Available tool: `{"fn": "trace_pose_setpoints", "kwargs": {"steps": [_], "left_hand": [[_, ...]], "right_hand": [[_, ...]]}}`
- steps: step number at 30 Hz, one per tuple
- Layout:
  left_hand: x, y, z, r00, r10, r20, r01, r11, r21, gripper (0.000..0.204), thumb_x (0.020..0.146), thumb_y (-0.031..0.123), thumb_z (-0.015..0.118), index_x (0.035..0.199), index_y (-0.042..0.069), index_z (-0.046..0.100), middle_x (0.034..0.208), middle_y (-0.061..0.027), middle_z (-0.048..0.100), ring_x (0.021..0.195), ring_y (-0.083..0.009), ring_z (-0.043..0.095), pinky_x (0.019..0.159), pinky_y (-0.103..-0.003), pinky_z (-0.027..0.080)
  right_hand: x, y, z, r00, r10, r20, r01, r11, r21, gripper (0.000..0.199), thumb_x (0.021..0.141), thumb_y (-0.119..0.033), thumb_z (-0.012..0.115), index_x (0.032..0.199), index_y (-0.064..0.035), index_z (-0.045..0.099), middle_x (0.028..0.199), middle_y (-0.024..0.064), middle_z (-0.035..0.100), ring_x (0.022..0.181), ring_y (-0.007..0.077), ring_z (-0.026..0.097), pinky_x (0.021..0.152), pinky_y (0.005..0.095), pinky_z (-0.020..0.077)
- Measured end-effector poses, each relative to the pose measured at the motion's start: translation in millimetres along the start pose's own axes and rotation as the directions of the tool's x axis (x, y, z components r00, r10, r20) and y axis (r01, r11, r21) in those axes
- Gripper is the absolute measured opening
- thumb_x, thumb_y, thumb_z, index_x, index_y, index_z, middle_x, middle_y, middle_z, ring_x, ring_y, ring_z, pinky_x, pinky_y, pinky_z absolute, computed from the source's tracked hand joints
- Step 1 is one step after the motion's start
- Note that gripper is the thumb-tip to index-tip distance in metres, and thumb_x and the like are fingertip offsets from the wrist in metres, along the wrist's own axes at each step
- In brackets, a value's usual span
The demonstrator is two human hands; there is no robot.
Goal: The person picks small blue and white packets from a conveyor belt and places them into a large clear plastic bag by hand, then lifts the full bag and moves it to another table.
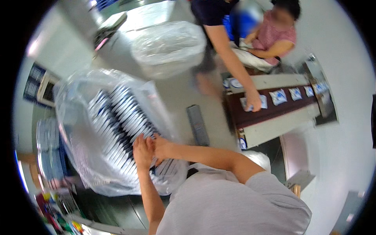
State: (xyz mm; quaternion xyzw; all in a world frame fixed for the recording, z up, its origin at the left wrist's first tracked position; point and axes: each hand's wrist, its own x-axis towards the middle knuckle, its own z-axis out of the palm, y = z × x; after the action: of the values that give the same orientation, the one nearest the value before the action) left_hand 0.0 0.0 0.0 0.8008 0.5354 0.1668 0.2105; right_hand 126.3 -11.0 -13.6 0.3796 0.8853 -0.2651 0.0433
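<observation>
- The clear plastic bag (78,102) lies open at the left of the scene, on a dark worktop (113,211); it holds tightly ranked rows of flat white-and-dark sachets (117,121) running from far to near.
- A second bag (168,47), empty-looking and translucent, sits farther off; well apart from the work.
- At the right, a dark conveyor belt (270,109) carries single sachets; another person's hand (254,103) rests on one there.
- Left hand (143,150) and right hand (161,148) meet, touching, at the near end of the rows.
- Fingers (140,141) of both hands are bent onto the sachet edges; whether they are clamped on a bundle cannot be told from this view.
- Judgement: the step is lifting a batch from the rows. Done well, both hands squeeze the batch from its two ends, keep it square, and clear the bag film, which sags close and could snag.
</observation>
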Motion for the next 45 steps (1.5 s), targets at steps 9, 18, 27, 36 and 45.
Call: {"fn": "trace_pose_setpoints", "kwargs": {"steps": [9,18,27,36,45], "left_hand": [[-14.6,5.5,43.9,1.0,0.021,-0.005,-0.021,0.998,-0.058,0.054,0.096,0.042,0.024,0.131,0.004,0.04,0.127,-0.0165,0.049,0.116,-0.0336,0.046,0.095,-0.045,0.031],[-28.2,35.6,43.0,0.999,0.054,0.003,-0.052,0.952,0.303,0.053,0.094,0.041,0.034,0.129,0.002,0.038,0.122,-0.0156,0.047,0.114,-0.0315,0.042,0.097,-0.044,0.027],[-26.6,47.0,45.4,0.997,0.066,-0.027,-0.052,0.926,0.373,0.055,0.094,0.043,0.03,0.128,0.002,0.04,0.123,-0.0166,0.047,0.113,-0.0322,0.043,0.095,-0.045,0.029],[-26.2,55.1,46.1,0.998,0.062,-0.008,-0.053,0.905,0.421,0.057,0.094,0.046,0.027,0.128,0.002,0.041,0.122,-0.0167,0.048,0.112,-0.0326,0.044,0.093,-0.043,0.03],[-25.5,58.7,48.5,0.997,0.079,-0.016,-0.063,0.884,0.462,0.055,0.095,0.043,0.028,0.127,0.001,0.041,0.122,-0.017,0.048,0.112,-0.0327,0.044,0.094,-0.044,0.03]], "right_hand": [[-16.3,15.6,31.0,0.965,0.031,-0.261,-0.04,0.999,-0.03,0.082,0.061,-0.051,0.071,0.127,-0.0079,0.049,0.138,0.0097,0.039,0.133,0.0275,0.024,0.106,0.0565,0.0129],[-153.6,28.8,-2.5,0.388,0.378,-0.841,-0.055,0.92,0.389,0.019,0.077,-0.02,0.061,0.091,-0.0085,0.055,0.102,0.0097,0.053,0.102,0.0291,0.048,0.09,0.0453,0.0354],[-272.8,107.3,217.8,0.36,0.862,-0.358,-0.801,0.482,0.354,0.022,0.083,-0.026,0.053,0.087,-0.0053,0.058,0.083,0.0139,0.059,0.082,0.0317,0.056,0.072,0.0427,0.0467],[-273.2,95.3,227.8,0.388,0.875,-0.289,-0.857,0.458,0.237,0.037,0.083,-0.035,0.055,0.09,0.0017,0.059,0.091,0.0159,0.059,0.092,0.031,0.054,0.074,0.0403,0.0486],[-270.6,97.9,220.6,0.357,0.904,-0.234,-0.876,0.411,0.254,0.042,0.081,-0.039,0.057,0.091,0.0017,0.06,0.092,0.0161,0.059,0.093,0.0305,0.054,0.075,0.0396,0.0487]]}}
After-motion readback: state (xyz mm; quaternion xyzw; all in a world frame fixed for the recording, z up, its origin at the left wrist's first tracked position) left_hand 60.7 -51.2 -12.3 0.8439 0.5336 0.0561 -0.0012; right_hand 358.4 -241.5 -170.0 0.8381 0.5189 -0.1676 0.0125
